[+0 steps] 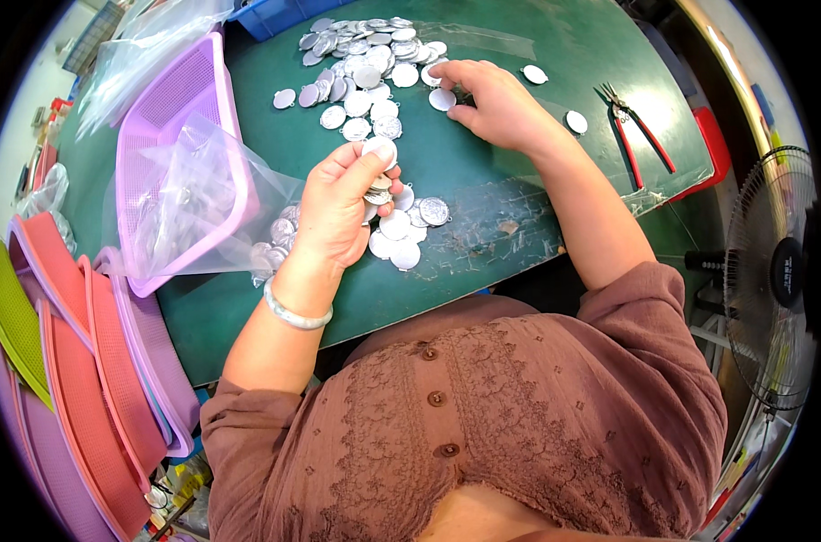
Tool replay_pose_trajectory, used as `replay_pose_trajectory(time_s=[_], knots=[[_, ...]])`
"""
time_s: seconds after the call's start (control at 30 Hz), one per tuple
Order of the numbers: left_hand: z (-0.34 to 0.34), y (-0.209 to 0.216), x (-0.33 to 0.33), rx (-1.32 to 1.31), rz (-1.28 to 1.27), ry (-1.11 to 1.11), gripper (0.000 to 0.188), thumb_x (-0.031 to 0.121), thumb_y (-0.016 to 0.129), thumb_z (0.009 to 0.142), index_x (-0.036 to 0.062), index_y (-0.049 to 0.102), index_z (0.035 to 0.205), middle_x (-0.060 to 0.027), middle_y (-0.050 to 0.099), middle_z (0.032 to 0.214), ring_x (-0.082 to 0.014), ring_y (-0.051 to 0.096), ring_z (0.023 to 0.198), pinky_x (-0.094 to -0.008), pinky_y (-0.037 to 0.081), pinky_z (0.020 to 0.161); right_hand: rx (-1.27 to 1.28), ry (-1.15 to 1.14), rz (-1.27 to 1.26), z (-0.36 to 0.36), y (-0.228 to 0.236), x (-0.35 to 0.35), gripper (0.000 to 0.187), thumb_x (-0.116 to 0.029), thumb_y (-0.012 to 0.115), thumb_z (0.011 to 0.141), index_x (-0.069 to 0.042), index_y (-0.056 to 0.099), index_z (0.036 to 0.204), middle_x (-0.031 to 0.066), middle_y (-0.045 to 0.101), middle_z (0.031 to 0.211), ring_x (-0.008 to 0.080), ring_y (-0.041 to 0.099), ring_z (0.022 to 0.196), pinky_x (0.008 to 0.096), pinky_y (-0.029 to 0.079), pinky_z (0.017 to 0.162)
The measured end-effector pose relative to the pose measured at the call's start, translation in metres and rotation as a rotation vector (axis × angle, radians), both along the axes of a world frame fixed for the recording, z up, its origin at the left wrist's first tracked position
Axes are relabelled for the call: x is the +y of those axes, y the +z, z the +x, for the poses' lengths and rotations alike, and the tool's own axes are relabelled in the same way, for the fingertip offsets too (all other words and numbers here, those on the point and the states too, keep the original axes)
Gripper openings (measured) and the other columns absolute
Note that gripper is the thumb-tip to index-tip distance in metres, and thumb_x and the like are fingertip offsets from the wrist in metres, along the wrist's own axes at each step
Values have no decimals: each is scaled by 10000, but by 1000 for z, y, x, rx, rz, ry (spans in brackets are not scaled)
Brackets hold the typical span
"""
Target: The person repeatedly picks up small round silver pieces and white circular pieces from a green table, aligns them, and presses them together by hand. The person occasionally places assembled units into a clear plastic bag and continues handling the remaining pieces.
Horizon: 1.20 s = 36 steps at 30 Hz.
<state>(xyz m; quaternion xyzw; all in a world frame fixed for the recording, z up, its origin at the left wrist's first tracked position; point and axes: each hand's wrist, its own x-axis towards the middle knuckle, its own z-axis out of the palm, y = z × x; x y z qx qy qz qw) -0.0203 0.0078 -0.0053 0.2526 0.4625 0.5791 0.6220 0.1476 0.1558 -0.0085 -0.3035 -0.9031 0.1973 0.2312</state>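
Note:
My left hand [338, 194] is closed around a small stack of round silver medals [378, 185], its thumb pressing the top one. Reaching to the right edge of a heap of the same medals [367, 77], my right hand [499, 104] has its thumb and index finger apart. The index fingertip is at one medal, and a loose medal [442, 99] lies just beside the thumb. Small loops stick out from some rims. Below the left hand, several medals [405, 237] lie in a loose group. Others [275, 242] sit beside the left wrist, partly under clear plastic.
A purple perforated basket [223, 117] with a clear plastic bag [194, 194] stands left on the green table [591, 36]. Red-handled pliers [641, 135] and two single medals [534, 75] lie right. Stacked coloured baskets [76, 361] are at lower left, a fan [772, 271] at right.

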Motion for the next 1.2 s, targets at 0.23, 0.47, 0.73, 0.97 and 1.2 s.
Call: replay_pose_trajectory(time_s=[0.23, 0.47, 0.73, 0.97, 1.2], knots=[[0, 2, -1, -73, -12, 6, 215, 228, 516, 865, 37, 543, 772, -59, 552, 721, -126, 530, 639, -222, 389, 471, 21, 3, 10, -1, -2, 0, 454, 29, 600, 665, -85, 536, 1100, 69, 591, 925, 251, 542, 851, 339, 451, 733], [-2, 1, -1, -75, 30, -35, 173, 199, 541, 845, 39, 540, 781, -59, 555, 747, -129, 535, 660, -213, 393, 472, -35, 95, -12, 0, 1, 3, 470, 35, 608, 655, -94, 541, 1101, 56, 591, 880, 249, 548, 822, 337, 454, 717], [-2, 1, -1, -142, 21, -12, 84, 127, 544, 824, 51, 516, 847, -69, 566, 766, -141, 551, 664, -214, 396, 462, 32, 187, 70, -1, 1, -2, 474, -11, 649, 652, -87, 542, 1107, 63, 585, 861, 242, 546, 806, 335, 454, 706], [0, 7, -1, -161, 36, 24, 137, 62, 527, 802, 41, 533, 937, -86, 591, 828, -147, 585, 633, -223, 417, 456, 8, 225, -30, -3, 4, -4, 434, -4, 605, 701, -94, 538, 1121, 59, 600, 838, 215, 554, 788, 310, 453, 687], [-3, 2, -1, -110, 16, -19, 175, 77, 501, 822, 35, 519, 991, -74, 565, 828, -137, 549, 665, -222, 407, 476, 380, 149, -608, -5, 5, -3, 365, 1, 562, 773, -42, 524, 1133, 26, 608, 804, 95, 552, 656, 232, 446, 594]])
